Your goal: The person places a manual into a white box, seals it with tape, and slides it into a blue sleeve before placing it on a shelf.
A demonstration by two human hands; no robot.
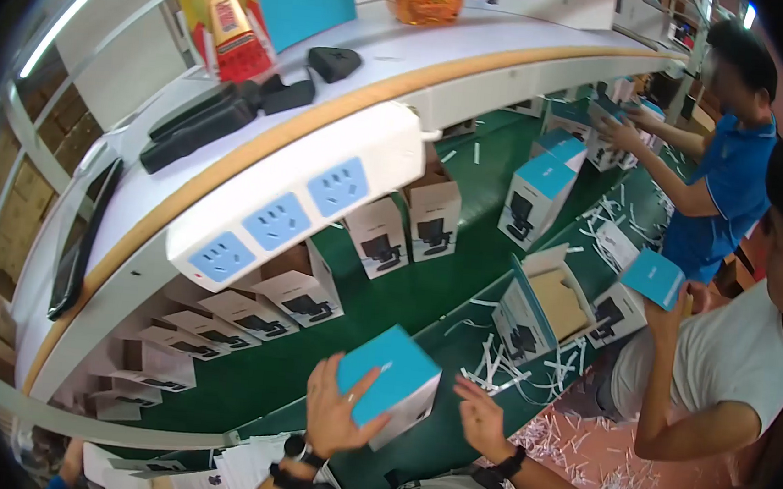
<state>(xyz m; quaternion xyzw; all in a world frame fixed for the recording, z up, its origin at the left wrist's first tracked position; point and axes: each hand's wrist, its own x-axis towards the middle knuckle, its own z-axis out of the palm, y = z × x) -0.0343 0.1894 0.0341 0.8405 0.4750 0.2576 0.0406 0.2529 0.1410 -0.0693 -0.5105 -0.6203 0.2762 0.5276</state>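
A white carton with a turquoise top stands on the green work surface in front of me. My left hand grips the carton's left side, its fingers and thumb spread over the edge of the top. To the right of the carton, my right hand is apart from it, fingers stretched out and holding nothing. Dark bands circle both my wrists. An opened carton with brown cardboard inside stands beyond my right hand, beside white paper strips.
Several open white cartons line the green belt's far side beneath a shelf with a white power strip. Closed turquoise-topped cartons stand farther along. Two co-workers handle cartons at right. Paper sheets lie at lower left; strips litter the floor.
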